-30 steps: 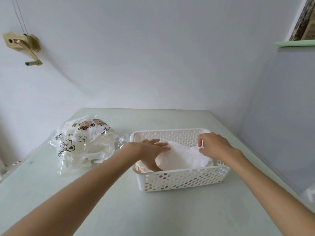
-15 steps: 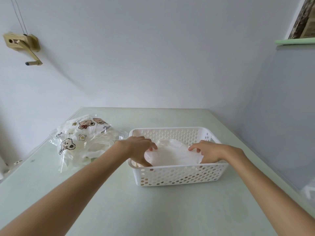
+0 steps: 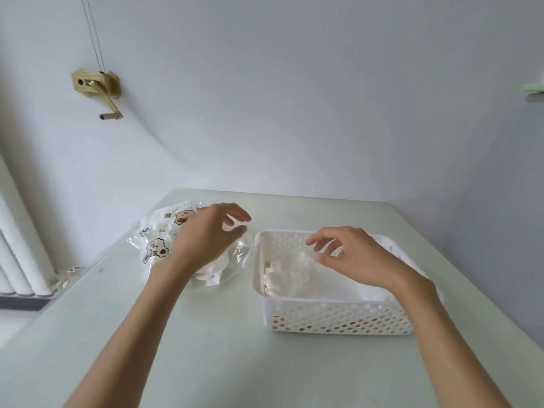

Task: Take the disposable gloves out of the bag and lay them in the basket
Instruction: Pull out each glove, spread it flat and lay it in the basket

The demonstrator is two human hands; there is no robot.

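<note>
A white perforated basket stands on the pale green table, right of centre. Thin translucent disposable gloves lie inside it. My right hand hovers over the basket with its fingers loosely spread and holds nothing. To the left lies the clear plastic bag printed with cartoon bears, with more gloves inside. Above the bag's right side is my left hand, fingers relaxed and empty. It hides part of the bag.
The table ends at a white wall behind and a grey panel on the right. A brass crank fixture is mounted on the wall at upper left. A white radiator stands at the far left.
Both hands have lifted off the gloves in the basket. My left hand has moved left, over the bag. My right hand has risen above the basket. The view has shifted to the left.
</note>
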